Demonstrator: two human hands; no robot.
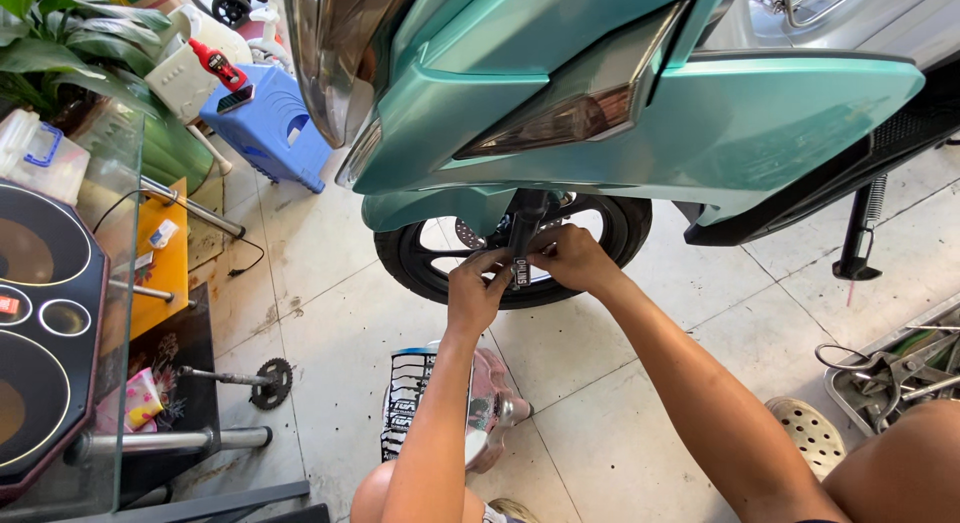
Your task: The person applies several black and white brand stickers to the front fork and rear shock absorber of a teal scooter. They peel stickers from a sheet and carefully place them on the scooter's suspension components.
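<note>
Nearest, below the wrists, a chrome metal part wrapped in black-and-white printed cloth (440, 408) is seen lying on the pale tiled floor (620, 383). To the right of the forearms a grey tray of hand tools (890, 373) is noted.

The left hand (476, 288) and right hand (572, 258) are closed from either side around the black front fork leg (523, 238), fingers pinching at its lower end, just beside the black spoked wheel (510, 248).

Judged: fork leg rigid, heavy, possibly greasy; best gripped round the tube.

Above the hands the teal plastic scooter fairing (640, 123) is recorded.
</note>
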